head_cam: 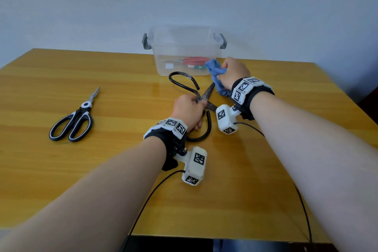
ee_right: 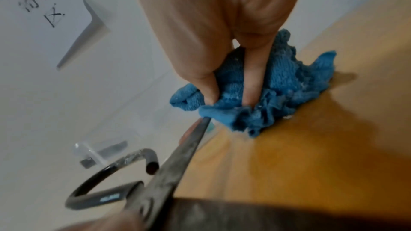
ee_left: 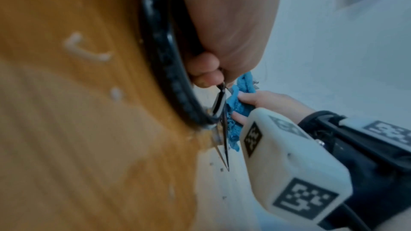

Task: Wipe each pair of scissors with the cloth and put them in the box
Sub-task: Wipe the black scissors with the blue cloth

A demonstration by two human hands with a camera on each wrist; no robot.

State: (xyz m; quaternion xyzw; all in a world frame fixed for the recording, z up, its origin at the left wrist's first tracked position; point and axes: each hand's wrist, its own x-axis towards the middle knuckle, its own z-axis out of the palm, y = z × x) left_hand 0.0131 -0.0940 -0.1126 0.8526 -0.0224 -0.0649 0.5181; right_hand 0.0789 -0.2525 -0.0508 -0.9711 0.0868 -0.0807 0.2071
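Large black iron scissors [head_cam: 206, 96] with wide loop handles stand spread open in the middle of the table. My left hand [head_cam: 189, 111] grips them at the pivot and near handle. My right hand [head_cam: 233, 73] holds a crumpled blue cloth [head_cam: 216, 76] wrapped round the tip of the upper blade [ee_right: 189, 148]. The cloth [ee_right: 262, 101] hangs down to the table. A clear plastic box [head_cam: 185, 51] with grey latches stands behind, holding red-handled scissors [head_cam: 194, 60]. A black-and-white pair of scissors [head_cam: 75, 118] lies shut at the left.
The wooden table [head_cam: 266, 180] ends at a front edge near me and meets a pale wall at the back. Cables from the wrist cameras trail over the front right of the table. A paper note [ee_right: 44, 11] hangs on the wall.
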